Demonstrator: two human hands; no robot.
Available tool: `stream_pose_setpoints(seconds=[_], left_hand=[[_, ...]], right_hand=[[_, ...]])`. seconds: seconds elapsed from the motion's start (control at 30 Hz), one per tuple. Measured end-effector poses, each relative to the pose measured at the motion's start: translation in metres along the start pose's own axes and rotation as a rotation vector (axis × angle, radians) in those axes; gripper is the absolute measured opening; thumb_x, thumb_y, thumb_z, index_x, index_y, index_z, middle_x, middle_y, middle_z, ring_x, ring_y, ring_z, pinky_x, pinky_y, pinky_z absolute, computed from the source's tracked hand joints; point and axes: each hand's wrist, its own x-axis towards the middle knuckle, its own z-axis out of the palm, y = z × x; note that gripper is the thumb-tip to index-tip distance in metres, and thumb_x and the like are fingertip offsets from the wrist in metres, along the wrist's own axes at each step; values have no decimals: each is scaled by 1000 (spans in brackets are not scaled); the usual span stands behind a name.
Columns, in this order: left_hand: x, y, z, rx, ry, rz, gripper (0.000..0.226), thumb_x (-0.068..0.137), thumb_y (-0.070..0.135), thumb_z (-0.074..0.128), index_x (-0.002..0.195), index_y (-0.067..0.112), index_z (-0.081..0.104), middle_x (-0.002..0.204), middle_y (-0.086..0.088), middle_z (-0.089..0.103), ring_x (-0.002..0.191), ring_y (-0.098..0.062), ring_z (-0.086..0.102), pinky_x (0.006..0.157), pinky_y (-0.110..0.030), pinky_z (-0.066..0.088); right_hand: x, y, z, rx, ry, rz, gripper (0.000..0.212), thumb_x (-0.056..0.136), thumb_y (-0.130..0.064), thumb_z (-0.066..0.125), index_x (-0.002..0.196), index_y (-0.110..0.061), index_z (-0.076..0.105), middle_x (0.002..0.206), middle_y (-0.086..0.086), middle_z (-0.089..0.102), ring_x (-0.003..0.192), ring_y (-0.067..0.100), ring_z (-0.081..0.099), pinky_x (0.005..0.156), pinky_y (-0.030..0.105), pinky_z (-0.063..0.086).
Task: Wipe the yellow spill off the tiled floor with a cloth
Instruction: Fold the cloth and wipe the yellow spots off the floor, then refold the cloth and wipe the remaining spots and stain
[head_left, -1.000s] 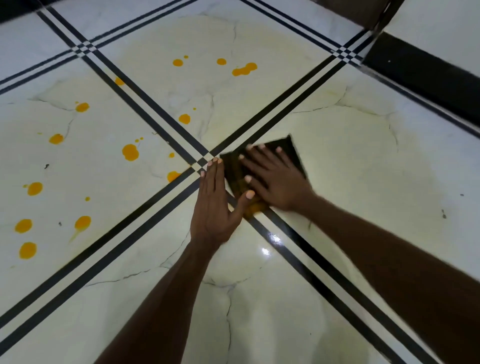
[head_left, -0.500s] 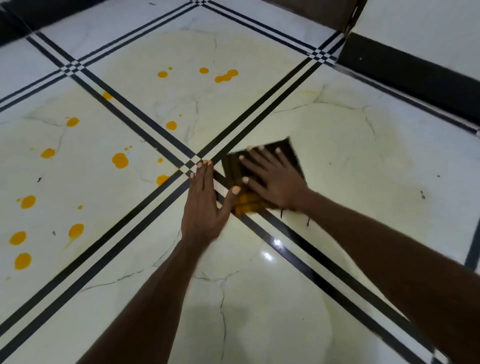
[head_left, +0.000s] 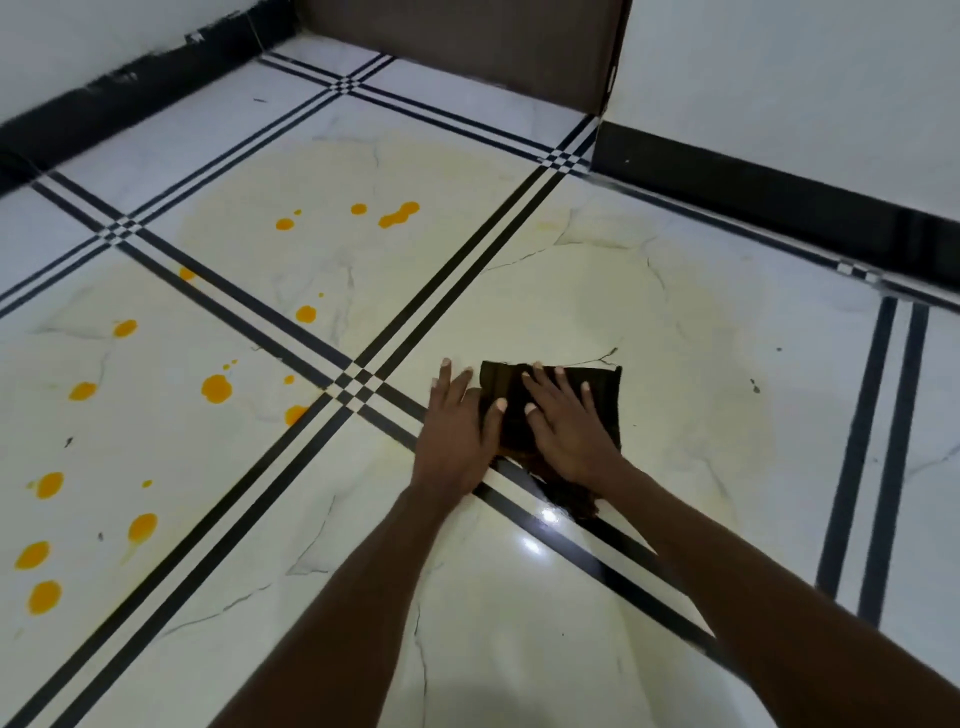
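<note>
Dark cloth (head_left: 597, 400) flat, hands pressing

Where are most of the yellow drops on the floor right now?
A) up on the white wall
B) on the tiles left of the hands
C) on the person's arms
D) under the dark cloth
B: the yellow drops dot the tiled floor left of the left hand, well apart from the dark cloth under the right hand.

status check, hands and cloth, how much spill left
Both hands flat, open: right hand on cloth, left hand at its edge on floor. Yellow drops remain, left. Nothing in the way.
</note>
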Motion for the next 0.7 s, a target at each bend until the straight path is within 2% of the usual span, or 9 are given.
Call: stream_pose_setpoints(seconds=[0.07,0.13,0.2,0.27,0.3,0.4,0.53,0.63,0.7], left_hand=[[12,22,5,-65,-55,-52,49,105,46,48,123,4,66,159,-16,43,160,-28,9,128,-38,8],[22,41,10,-91,-111,-118,44,97,45,64,113,5,67,146,-17,53,154,-31,26,123,-36,24],[30,61,13,-119,-158,-191,33,91,38,73,102,9,62,117,-11,62,126,-29,53,97,-27,41],[33,71,8,-213,-177,-256,25,95,30,70,102,12,55,95,-3,60,97,-22,62,74,-21,41],[34,79,5,-286,-199,-283,24,97,29,67,105,12,51,91,0,58,89,-18,61,69,-21,42],[36,94,-17,-579,-263,-420,27,101,32,61,119,16,48,110,-6,60,100,-17,62,81,-29,53],[51,112,-61,-743,-253,-425,33,100,30,64,127,18,50,119,-11,64,102,-22,67,74,-32,57],[65,128,-92,-860,-268,-404,29,99,26,65,125,18,54,116,-15,69,102,-30,72,72,-43,61],[73,135,-107,-883,-297,-390,23,100,22,65,121,19,56,115,-16,70,102,-33,73,78,-50,63]], right_hand=[[-1,4,-21,210,-19,47,51,112,-18,32,163,-14,30,173,4,22,162,20,10,130,38,0],[-1,4,-41,443,9,149,48,109,-11,36,157,-16,42,163,4,41,155,20,32,128,34,19],[-5,8,-58,622,66,235,44,108,-12,39,148,-23,53,148,1,56,140,18,50,122,34,36],[-6,9,-65,693,84,244,36,109,-18,42,140,-26,59,139,-1,62,131,16,57,116,35,44],[-10,14,-68,712,103,246,33,109,-21,45,138,-27,61,135,-1,65,127,15,60,113,34,47],[-20,21,-74,801,232,262,28,107,-22,54,133,-25,63,125,1,71,119,16,67,105,33,54],[-18,17,-85,869,392,391,30,107,-29,56,133,-16,64,129,4,67,123,25,63,107,41,54],[-16,7,-97,1163,250,513,44,105,-46,55,130,-11,61,130,8,67,126,28,62,109,40,51],[-19,-3,-102,1399,93,481,39,105,-48,52,121,-13,63,127,9,70,123,31,66,110,43,51]])
